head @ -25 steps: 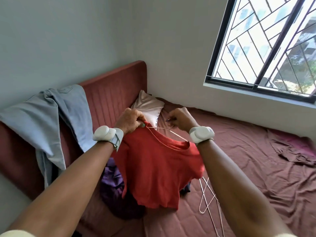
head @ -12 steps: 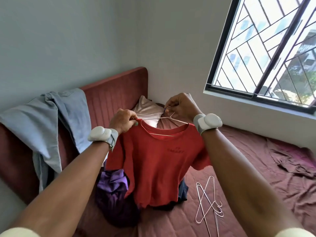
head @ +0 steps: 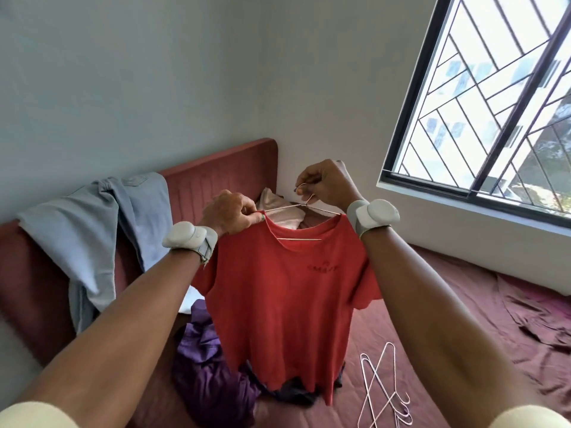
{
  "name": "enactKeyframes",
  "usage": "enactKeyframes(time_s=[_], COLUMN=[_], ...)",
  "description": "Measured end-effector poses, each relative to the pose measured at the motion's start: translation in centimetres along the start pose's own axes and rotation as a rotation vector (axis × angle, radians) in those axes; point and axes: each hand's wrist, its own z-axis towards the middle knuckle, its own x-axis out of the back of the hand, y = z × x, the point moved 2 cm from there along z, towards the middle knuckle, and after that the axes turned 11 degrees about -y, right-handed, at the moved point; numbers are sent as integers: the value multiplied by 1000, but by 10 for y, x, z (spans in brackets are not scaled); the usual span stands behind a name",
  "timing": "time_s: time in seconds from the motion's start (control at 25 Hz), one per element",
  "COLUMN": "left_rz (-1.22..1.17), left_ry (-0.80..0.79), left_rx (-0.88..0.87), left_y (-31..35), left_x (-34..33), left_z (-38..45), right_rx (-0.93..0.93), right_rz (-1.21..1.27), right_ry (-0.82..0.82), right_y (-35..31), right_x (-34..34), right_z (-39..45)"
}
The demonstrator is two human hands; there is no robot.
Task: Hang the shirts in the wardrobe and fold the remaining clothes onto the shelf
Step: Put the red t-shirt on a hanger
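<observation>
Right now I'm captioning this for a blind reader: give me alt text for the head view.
Two hands hold up a red T-shirt on a wire hanger: the left hand pinches its shoulder, the right hand grips the hook. Below, a bed holds purple clothes and spare hangers.

Shirt (head: 287, 301) hangs above bed (head: 448, 304); spare hangers (head: 383, 387) lie right.

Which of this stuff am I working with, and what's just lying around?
In the job:
red shirt
hanger in it
left hand, right hand
spare hangers
purple garment
grey garment

Just there:
pillow
window
bed sheet
</observation>
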Motion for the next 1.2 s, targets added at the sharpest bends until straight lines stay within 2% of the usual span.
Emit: enactKeyframes(time_s=[0.08, 0.16, 0.28, 0.4, 0.56, 0.68, 0.8, 1.0, 1.2], left_rz=[11, 14, -10, -10, 95, 114, 130, 91, 159], left_ry=[-49, -113, -64, -16, 120, 216, 263, 396, 527], left_rx=[-43, -132, -223, -219, -116, -30, 58, 249, 361], left_y=[5, 18, 41, 50, 54, 49, 34, -7, -45], left_x=[8, 15, 24, 29, 36, 55, 89, 170, 241], left_z=[5, 11, 24, 35, 39, 43, 40, -7, -73], right_rx=[30, 36, 89, 99, 84, 57, 125, 416, 603], right_rz=[-66, 4, 81, 134, 234, 129, 28, -153, -410], right_ry=[-55, -33, -66, -104, -26, 75, 117, 105, 318], right_y=[-3, -7, -14, -19, -7, 6, -1, -72, -171], right_x=[0, 3, 11, 17, 29, 39, 28, -38, -78], right_z=[6, 12, 23, 28, 37, 44, 51, 102, 133])
